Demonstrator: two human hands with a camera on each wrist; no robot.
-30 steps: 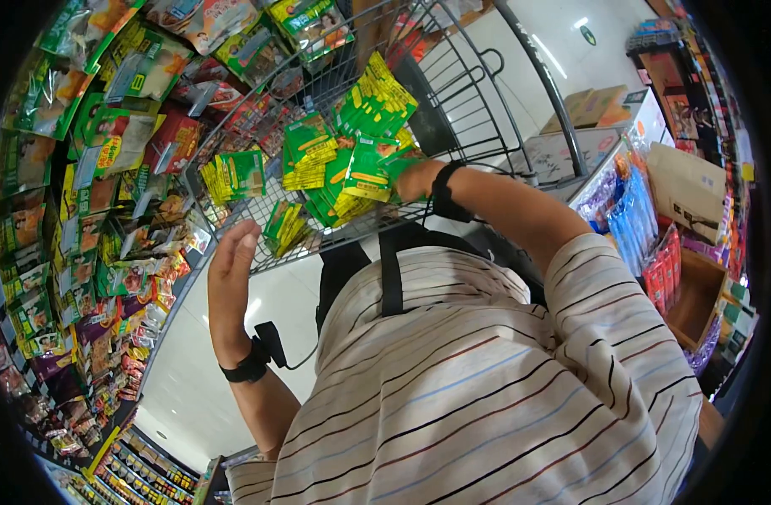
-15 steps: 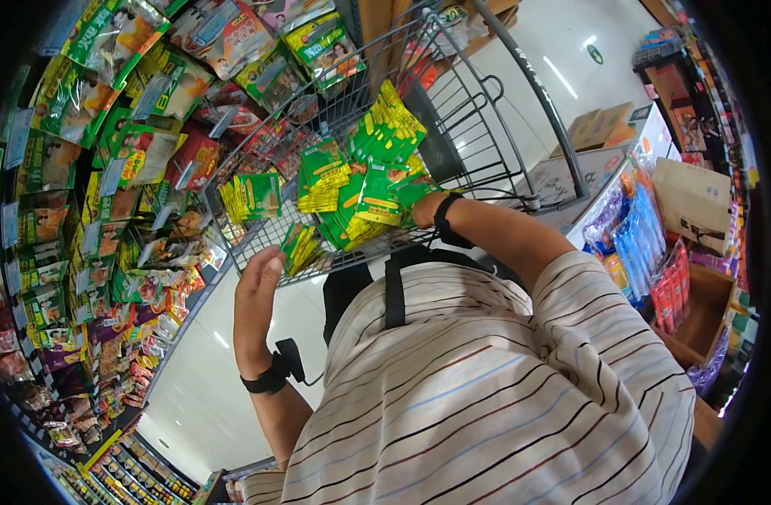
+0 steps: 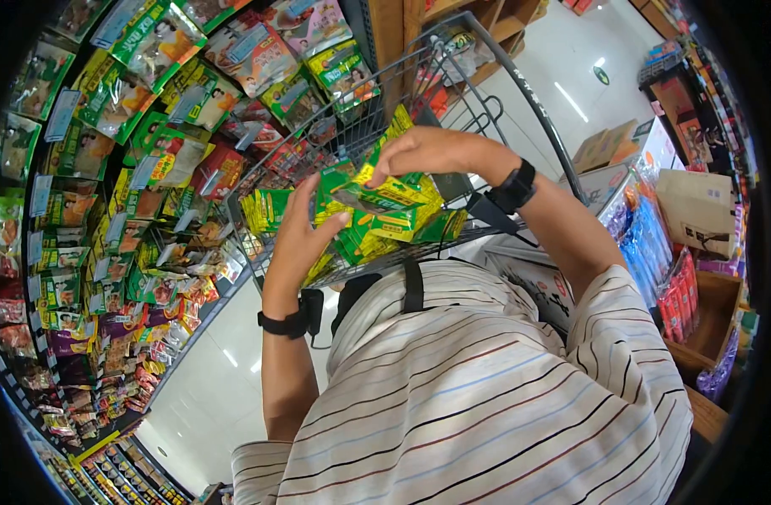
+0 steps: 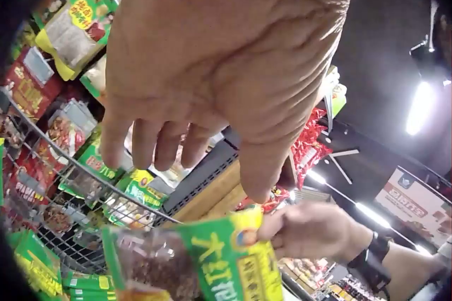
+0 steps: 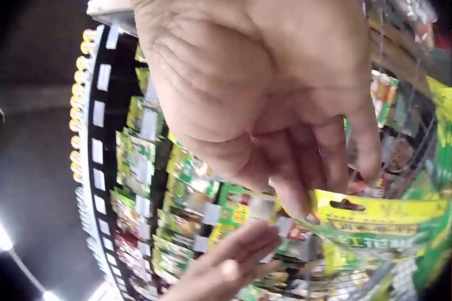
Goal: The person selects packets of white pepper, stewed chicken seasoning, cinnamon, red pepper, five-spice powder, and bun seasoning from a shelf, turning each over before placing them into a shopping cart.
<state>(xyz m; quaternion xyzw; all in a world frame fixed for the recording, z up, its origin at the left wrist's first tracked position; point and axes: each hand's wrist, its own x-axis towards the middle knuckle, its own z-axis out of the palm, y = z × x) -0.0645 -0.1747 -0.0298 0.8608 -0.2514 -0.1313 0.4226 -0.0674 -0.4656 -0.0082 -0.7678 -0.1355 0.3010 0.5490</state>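
Observation:
My right hand [image 3: 440, 156] pinches the yellow top edge of a green-and-yellow spice packet [image 4: 212, 259] above the shopping cart. Through the packet's clear window, dark reddish-brown contents show in the left wrist view. My left hand [image 3: 299, 240] is held up at the packet's left side, fingers straight and thumb apart, with nothing in its grasp. Under both hands, several similar green-and-yellow packets [image 3: 266, 209] lie in the wire cart [image 3: 562, 143], partly hidden by the hands and the held packet.
On the left, a tall rack is hung with rows of bagged goods [image 3: 154, 42]. Cardboard boxes [image 3: 604, 139], blue packages [image 3: 642, 244] and red packages [image 3: 675, 290] stand to the right, beside a wooden crate [image 3: 709, 328].
My right hand has risen from among the packets at the cart's near right and moved left, bringing up one packet. My left hand has moved right and up toward it.

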